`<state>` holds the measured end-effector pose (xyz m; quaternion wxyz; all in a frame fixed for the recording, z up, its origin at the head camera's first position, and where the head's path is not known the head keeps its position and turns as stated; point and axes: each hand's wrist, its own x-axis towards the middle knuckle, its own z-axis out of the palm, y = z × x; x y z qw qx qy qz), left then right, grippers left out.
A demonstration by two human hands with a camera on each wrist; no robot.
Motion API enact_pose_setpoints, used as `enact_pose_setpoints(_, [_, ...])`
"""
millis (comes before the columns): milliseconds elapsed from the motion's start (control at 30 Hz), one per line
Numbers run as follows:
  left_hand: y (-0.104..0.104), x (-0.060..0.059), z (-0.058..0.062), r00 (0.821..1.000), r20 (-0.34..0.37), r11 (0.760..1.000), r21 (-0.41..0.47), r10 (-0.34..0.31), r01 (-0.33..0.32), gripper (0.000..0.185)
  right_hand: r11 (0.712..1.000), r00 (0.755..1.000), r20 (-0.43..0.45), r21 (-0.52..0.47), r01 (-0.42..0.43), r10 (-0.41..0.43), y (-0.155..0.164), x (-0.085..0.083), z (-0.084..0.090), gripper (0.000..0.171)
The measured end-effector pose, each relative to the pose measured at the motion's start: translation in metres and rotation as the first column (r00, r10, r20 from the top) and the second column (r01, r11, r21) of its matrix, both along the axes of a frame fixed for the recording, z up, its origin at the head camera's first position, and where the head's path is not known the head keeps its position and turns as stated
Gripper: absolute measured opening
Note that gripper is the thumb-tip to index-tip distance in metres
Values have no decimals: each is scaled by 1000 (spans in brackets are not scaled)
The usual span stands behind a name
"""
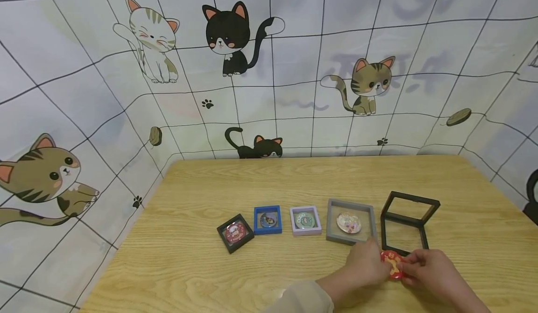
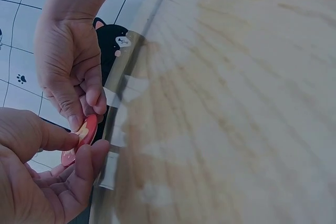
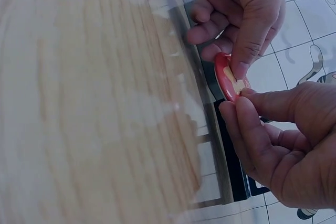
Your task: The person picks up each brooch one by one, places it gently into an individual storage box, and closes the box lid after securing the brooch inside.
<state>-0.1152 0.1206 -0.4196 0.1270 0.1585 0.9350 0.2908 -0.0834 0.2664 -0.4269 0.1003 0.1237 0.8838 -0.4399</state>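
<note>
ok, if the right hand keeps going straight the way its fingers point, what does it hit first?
The right hand points left, toward the left hand. Both pinch the red badge between them, so past the badge it would likely meet the left hand's fingers first. Depth is unclear.

I can read no words, brands or numbers anywhere here. The red badge (image 1: 392, 263) pinched between my left hand (image 1: 364, 265) and my right hand (image 1: 428, 268) carries only a pale picture, no lettering I can make out. Beyond my fingers, the badges in the grey frame (image 1: 351, 221), the lilac frame (image 1: 305, 220), the blue frame (image 1: 267, 219) and the small black frame (image 1: 235, 232) are too small to read. The wall cloth (image 1: 294, 70) farther back shows faint grey marks, too blurred to read.
</note>
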Motion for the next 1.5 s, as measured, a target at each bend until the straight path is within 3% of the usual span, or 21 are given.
enact_pose_setpoints(200, [2,-4,5,998,-68,1000,13,-4,5,20,999,999,-26,29,-18,19,2,0,6,16])
enact_pose_setpoints(433, [7,-9,7,996,-51,996,68,68,-64,19,999,999,-23,-42,33,-34,4,-5,7,20])
enact_pose_setpoints(700, [17,-14,8,992,-74,992,85,102,-96,18,999,999,-31,-9,42,-43,11,-8,13,26])
enact_pose_setpoints(967, [26,-19,7,989,-87,986,130,116,-104,20,991,995,-18,-103,91,-94,16,-10,15,24])
enact_pose_setpoints(1100, [33,-22,9,984,-115,988,94,136,-126,25,990,995,-26,-101,98,-101,20,-12,14,28])
enact_pose_setpoints(1233, [43,-26,9,974,-175,989,-12,141,-145,26,987,993,-34,-121,109,-114,23,-16,15,30])
enact_pose_setpoints(1367, [50,-30,9,966,-214,979,-109,144,-170,25,979,990,-25,-158,131,-136,26,-20,14,28])
enact_pose_setpoints(1500, [54,-32,8,963,-219,969,-151,159,-194,26,978,989,-31,-154,140,-147,27,-23,13,27])
